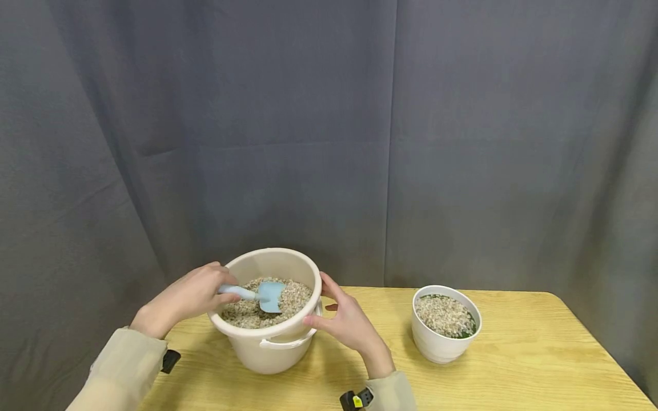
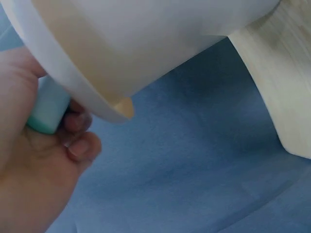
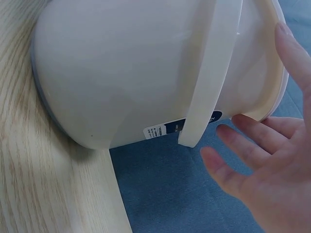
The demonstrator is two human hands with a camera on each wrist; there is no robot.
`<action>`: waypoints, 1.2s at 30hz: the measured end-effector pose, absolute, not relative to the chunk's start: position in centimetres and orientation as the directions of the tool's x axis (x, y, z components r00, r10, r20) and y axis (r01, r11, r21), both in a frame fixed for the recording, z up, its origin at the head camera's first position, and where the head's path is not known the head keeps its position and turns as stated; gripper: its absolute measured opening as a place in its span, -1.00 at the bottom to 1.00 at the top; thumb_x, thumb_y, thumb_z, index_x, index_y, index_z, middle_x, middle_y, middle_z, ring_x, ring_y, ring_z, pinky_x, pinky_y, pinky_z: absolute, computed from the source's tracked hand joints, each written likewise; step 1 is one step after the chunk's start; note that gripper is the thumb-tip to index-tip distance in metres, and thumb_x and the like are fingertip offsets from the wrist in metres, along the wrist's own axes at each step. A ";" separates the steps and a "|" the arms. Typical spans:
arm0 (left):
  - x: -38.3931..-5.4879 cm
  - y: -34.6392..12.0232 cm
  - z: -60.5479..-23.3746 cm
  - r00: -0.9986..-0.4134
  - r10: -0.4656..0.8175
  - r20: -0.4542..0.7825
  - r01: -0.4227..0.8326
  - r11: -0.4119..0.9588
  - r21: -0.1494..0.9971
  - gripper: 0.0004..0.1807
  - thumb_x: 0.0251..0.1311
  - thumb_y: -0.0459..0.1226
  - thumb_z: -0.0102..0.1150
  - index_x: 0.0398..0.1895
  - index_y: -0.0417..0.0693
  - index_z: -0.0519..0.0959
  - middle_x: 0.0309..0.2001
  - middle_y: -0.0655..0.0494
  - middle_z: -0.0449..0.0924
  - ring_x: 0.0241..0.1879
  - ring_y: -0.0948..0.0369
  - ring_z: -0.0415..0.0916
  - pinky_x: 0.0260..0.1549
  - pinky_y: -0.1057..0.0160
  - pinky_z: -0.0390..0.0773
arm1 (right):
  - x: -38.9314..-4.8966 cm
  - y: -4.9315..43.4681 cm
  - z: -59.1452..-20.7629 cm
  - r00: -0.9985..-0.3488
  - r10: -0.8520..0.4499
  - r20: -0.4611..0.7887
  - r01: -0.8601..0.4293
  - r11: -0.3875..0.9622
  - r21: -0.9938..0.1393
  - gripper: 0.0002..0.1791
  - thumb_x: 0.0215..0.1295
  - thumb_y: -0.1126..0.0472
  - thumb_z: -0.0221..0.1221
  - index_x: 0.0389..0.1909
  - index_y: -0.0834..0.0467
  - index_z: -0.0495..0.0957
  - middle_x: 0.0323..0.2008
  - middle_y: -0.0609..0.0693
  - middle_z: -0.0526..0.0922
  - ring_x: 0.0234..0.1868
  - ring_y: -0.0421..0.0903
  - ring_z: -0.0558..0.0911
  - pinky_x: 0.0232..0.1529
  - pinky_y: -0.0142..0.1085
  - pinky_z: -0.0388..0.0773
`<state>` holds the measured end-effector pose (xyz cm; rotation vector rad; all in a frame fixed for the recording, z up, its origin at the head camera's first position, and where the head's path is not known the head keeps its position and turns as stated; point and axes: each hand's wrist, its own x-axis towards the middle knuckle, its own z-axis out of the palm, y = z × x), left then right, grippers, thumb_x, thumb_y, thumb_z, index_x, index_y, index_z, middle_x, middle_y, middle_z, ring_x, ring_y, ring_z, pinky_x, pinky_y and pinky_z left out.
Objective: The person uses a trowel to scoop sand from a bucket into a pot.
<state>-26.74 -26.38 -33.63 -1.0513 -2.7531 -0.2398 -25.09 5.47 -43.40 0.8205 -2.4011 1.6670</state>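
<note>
Left grip (image 1: 200,291) clamped round the blue trowel (image 1: 267,296), I hold it in the bucket (image 1: 252,354), long axis crosswise, blade pointing right over gravel (image 1: 297,295); my right grip (image 1: 346,317), fingers apart, touches the bucket. Farther right stands a white pot (image 1: 437,349).

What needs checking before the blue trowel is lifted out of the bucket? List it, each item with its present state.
1. Left grip holding the trowel by its handle: ok.
2. Right grip at the rim of the bucket: ok, fingers spread and touching it.
3. Carrying handle away from the opening: ok, it hangs outside, below the rim.
4. Load on the trowel: cannot tell; the visible side looks bare, the other is hidden.
5. White pot standing on the table with room left: ok, its gravel lies below the rim.
</note>
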 end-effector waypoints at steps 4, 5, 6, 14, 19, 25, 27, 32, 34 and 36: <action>-26.6 -26.7 -34.2 -0.730 0.636 0.249 0.673 0.732 0.103 -0.95 0.14 -0.17 0.39 -0.39 0.14 0.68 -0.38 0.39 0.53 -0.33 0.27 0.42 -0.27 0.16 0.44 | -24.9 5.2 -43.7 -0.850 -0.362 0.383 -0.482 0.241 -0.842 0.04 0.05 -0.05 0.46 0.50 0.05 0.12 0.25 0.10 0.49 0.24 -0.11 0.45 0.06 0.04 0.46; -26.8 -26.8 -34.4 -0.728 0.634 0.260 0.674 0.731 0.107 -0.94 0.13 -0.17 0.39 -0.38 0.12 0.69 -0.37 0.37 0.55 -0.31 0.25 0.44 -0.26 0.14 0.45 | -24.9 5.2 -43.7 -0.850 -0.358 0.386 -0.481 0.234 -0.845 0.04 0.05 -0.04 0.46 0.50 0.05 0.12 0.25 0.11 0.49 0.24 -0.10 0.45 0.06 0.06 0.46; -26.9 -26.8 -34.5 -0.728 0.631 0.269 0.674 0.731 0.108 -0.93 0.13 -0.16 0.40 -0.38 0.11 0.69 -0.36 0.36 0.55 -0.31 0.24 0.44 -0.26 0.14 0.45 | -24.9 5.2 -43.7 -0.851 -0.356 0.386 -0.481 0.232 -0.845 0.04 0.04 -0.04 0.46 0.49 0.05 0.13 0.25 0.11 0.49 0.24 -0.10 0.45 0.06 0.07 0.46; -27.4 -26.6 -35.4 -0.726 0.620 0.299 0.673 0.731 0.118 -0.94 0.14 -0.16 0.39 -0.37 0.12 0.70 -0.35 0.40 0.54 -0.29 0.28 0.43 -0.26 0.17 0.45 | -25.3 5.5 -43.9 -0.852 -0.357 0.382 -0.478 0.234 -0.847 0.04 0.04 -0.05 0.46 0.49 0.05 0.13 0.24 0.11 0.50 0.23 -0.09 0.46 0.07 0.08 0.45; -26.9 -26.7 -35.4 -0.727 0.621 0.293 0.676 0.720 0.154 -0.95 0.15 -0.15 0.38 -0.40 0.16 0.68 -0.38 0.45 0.50 -0.31 0.31 0.41 -0.28 0.19 0.44 | -25.3 5.4 -44.0 -0.860 -0.352 0.368 -0.464 0.244 -0.851 0.04 0.04 -0.04 0.47 0.50 0.03 0.13 0.24 0.09 0.50 0.24 -0.14 0.44 0.08 0.10 0.44; -27.2 -26.5 -35.2 -0.753 0.590 0.293 0.651 0.734 0.195 -0.94 0.13 -0.17 0.40 -0.34 0.12 0.72 -0.33 0.39 0.56 -0.26 0.24 0.45 -0.24 0.14 0.45 | -25.3 5.4 -43.8 -0.862 -0.348 0.370 -0.465 0.248 -0.850 0.03 0.05 -0.01 0.47 0.50 0.03 0.11 0.26 0.08 0.48 0.24 -0.16 0.44 0.09 0.04 0.45; -27.3 -26.5 -35.2 -0.767 0.576 0.283 0.636 0.742 0.213 -0.92 0.13 -0.17 0.40 -0.32 0.11 0.73 -0.32 0.38 0.57 -0.24 0.23 0.46 -0.22 0.13 0.44 | -25.3 5.4 -43.7 -0.862 -0.350 0.366 -0.462 0.250 -0.851 0.03 0.05 -0.01 0.46 0.50 0.02 0.11 0.27 0.08 0.47 0.25 -0.17 0.43 0.09 0.02 0.45; -27.2 -26.6 -35.3 -0.780 0.567 0.263 0.624 0.735 0.265 -0.95 0.14 -0.16 0.40 -0.33 0.14 0.73 -0.33 0.41 0.57 -0.25 0.26 0.45 -0.25 0.15 0.43 | -25.3 5.4 -43.9 -0.864 -0.349 0.363 -0.459 0.251 -0.852 0.04 0.05 -0.03 0.46 0.50 0.02 0.11 0.27 0.07 0.47 0.25 -0.19 0.43 0.08 -0.01 0.46; -27.1 -26.7 -35.3 -0.781 0.567 0.263 0.624 0.731 0.276 -0.95 0.14 -0.16 0.39 -0.34 0.15 0.73 -0.33 0.41 0.57 -0.26 0.26 0.45 -0.26 0.16 0.43 | -25.3 5.4 -44.0 -0.863 -0.346 0.368 -0.462 0.248 -0.852 0.03 0.04 -0.02 0.47 0.50 0.02 0.12 0.26 0.07 0.48 0.24 -0.18 0.44 0.07 0.00 0.46; -26.9 -26.8 -35.3 -0.781 0.564 0.269 0.624 0.727 0.288 -0.95 0.15 -0.17 0.39 -0.33 0.14 0.73 -0.32 0.40 0.59 -0.26 0.26 0.46 -0.26 0.16 0.43 | -25.3 5.2 -44.1 -0.861 -0.347 0.371 -0.464 0.239 -0.853 0.03 0.04 -0.01 0.47 0.49 0.00 0.13 0.25 0.06 0.49 0.24 -0.19 0.44 0.07 0.04 0.45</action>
